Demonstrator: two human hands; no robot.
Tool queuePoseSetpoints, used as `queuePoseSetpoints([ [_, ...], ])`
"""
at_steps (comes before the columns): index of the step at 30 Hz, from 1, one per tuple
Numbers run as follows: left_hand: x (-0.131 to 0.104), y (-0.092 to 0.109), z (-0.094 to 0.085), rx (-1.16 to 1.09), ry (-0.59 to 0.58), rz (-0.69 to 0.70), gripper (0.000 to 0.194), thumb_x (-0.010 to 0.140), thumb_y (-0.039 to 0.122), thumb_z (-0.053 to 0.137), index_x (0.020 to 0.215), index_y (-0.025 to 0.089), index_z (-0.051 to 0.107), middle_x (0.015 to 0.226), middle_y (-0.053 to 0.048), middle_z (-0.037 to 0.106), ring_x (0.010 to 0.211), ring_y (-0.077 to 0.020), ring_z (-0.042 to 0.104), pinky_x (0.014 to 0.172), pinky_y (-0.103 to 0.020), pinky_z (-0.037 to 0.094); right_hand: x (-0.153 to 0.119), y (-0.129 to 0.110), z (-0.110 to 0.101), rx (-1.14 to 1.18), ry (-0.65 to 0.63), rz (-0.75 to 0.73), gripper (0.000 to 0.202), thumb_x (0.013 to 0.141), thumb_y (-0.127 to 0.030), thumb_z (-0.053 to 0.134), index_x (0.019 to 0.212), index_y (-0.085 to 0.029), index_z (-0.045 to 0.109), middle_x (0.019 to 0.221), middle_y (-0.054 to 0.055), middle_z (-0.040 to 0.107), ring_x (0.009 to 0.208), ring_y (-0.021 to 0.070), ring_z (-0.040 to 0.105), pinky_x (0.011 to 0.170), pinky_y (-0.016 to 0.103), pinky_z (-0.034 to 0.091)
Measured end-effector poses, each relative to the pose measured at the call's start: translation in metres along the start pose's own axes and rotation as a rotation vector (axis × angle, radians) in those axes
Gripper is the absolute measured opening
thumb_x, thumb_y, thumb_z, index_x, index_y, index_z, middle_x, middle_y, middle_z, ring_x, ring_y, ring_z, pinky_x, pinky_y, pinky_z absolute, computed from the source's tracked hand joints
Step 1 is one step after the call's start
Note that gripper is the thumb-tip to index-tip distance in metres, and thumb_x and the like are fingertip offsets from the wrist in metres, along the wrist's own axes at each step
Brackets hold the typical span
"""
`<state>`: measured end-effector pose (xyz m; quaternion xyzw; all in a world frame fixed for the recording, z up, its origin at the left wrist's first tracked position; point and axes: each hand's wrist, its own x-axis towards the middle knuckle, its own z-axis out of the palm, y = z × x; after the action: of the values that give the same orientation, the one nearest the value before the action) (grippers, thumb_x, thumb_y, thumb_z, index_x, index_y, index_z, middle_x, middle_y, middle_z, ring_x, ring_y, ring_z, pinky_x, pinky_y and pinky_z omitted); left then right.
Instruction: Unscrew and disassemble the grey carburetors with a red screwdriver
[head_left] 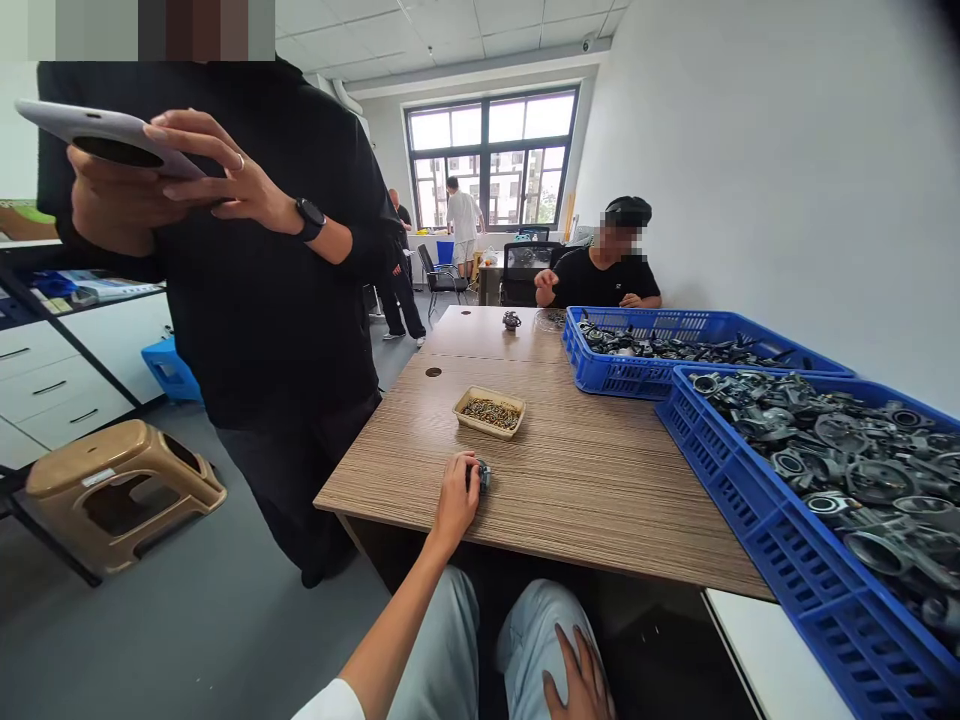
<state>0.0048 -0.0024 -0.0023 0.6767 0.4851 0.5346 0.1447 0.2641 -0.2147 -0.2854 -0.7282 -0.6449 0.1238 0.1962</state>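
My left hand rests at the near edge of the wooden table, its fingers curled against a small dark metal part. Part of that piece is covered by my fingers. Just beyond it sits a cream tray holding many small brass-coloured pieces. Below the table, my right hand lies on my thigh with its fingers spread and nothing in it.
Two blue crates full of metal parts line the right side. Another metal part is farther back. A person sits across the table; another stands at left holding a tablet. A brown stool is on the floor.
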Motion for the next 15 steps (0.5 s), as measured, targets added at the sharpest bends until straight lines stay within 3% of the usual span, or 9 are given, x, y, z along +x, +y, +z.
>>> queuePoseSetpoints([
  [10, -0.0019, -0.0013, -0.0048, -0.007, -0.005, -0.013, 0.015, 0.106, 0.025, 0.047, 0.108, 0.023, 0.061, 0.120, -0.011, 0.069, 0.124, -0.0255, 0.064, 0.109, -0.047, 0.051, 0.0032, 0.0074, 0.0111, -0.032, -0.012, 0.004, 0.066, 0.090, -0.048, 0.050, 0.150, -0.024, 0.061, 0.161, 0.011, 0.052, 0.150, 0.0382, 0.048, 0.113, 0.052, 0.052],
  [15, -0.0030, -0.0039, -0.0034, -0.005, 0.009, -0.031, 0.013, 0.106, 0.029, 0.050, 0.113, 0.024, 0.060, 0.117, -0.010, 0.070, 0.120, -0.0253, 0.066, 0.106, -0.046, 0.053, 0.0041, 0.0079, 0.0082, -0.014, -0.014, -0.016, 0.063, 0.089, -0.048, 0.051, 0.148, -0.028, 0.062, 0.158, 0.009, 0.056, 0.148, 0.0392, 0.050, 0.112, 0.054, 0.052],
])
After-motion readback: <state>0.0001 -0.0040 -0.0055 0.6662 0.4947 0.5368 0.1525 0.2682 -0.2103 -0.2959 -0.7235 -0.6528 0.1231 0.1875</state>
